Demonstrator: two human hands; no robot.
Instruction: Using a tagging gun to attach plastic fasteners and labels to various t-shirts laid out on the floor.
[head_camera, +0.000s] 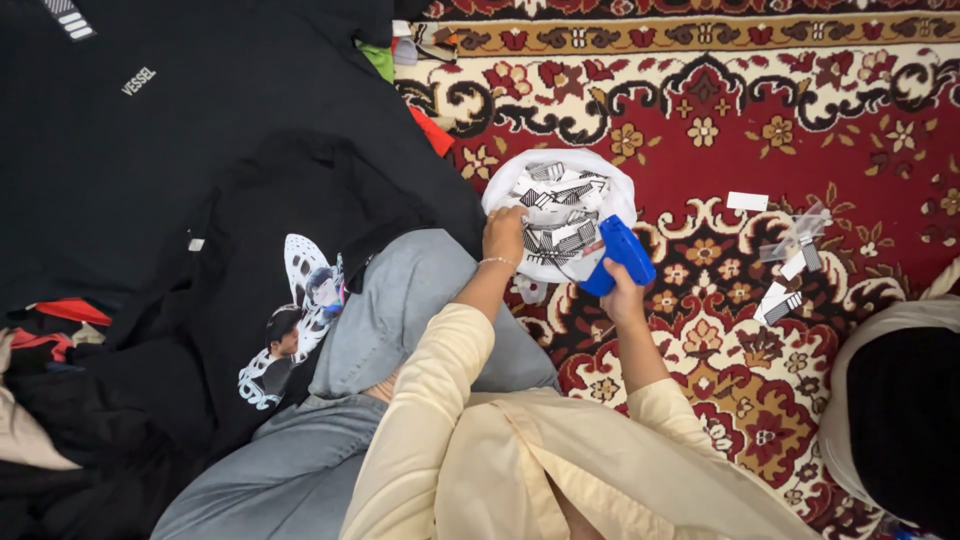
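Cream sleeves reach forward. The right hand (622, 292) has fingers clamped on a blue tagging gun (620, 254). Just left, the left hand (503, 234) fingers pinch together inside a white bag (500, 180) of striped tags (560, 205). Open red carpet (720, 170) lies rightward.

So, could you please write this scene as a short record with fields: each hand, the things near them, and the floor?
left hand: reaches into the white bag, fingers on the paper tags
right hand: grips a blue tagging gun beside the bag
bag contents: black-and-white striped paper tags
loose tags: lie on the carpet, to the right of the bag
black shirts: spread at the left, one with a printed picture
floor: red patterned carpet
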